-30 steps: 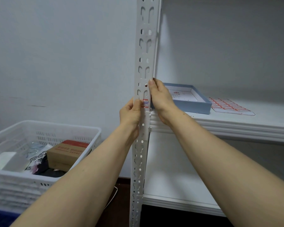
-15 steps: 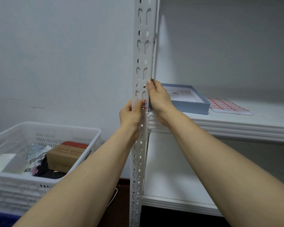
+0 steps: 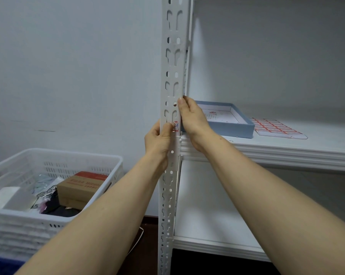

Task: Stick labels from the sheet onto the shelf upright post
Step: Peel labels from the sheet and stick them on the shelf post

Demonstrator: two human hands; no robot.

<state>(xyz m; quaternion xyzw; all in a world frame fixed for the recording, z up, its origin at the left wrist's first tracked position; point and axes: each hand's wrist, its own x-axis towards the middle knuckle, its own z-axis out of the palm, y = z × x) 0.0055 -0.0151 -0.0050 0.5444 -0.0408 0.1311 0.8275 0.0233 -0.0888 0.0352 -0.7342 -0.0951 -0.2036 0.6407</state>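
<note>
The white perforated upright post (image 3: 172,56) rises through the middle of the view. A small red-bordered label (image 3: 175,125) with handwriting sits on the post's front, just above the middle shelf (image 3: 287,149). My left hand (image 3: 158,140) wraps round the post from the left, its thumb tip on the label's left edge. My right hand (image 3: 191,119) lies against the post's right edge beside the label, fingers straight and pointing up. The label sheet (image 3: 275,128), with several red-bordered labels, lies flat on the shelf to the right.
A shallow blue box lid (image 3: 245,128) sits on the shelf between the post and the sheet. Left of the shelving stands a white plastic basket (image 3: 54,155) holding a brown cardboard box (image 3: 80,187) and assorted packets. A lower shelf (image 3: 207,225) runs beneath.
Both hands have stayed at the label on the post. My left thumb has shifted slightly, showing a bit more of the label than half a second ago.
</note>
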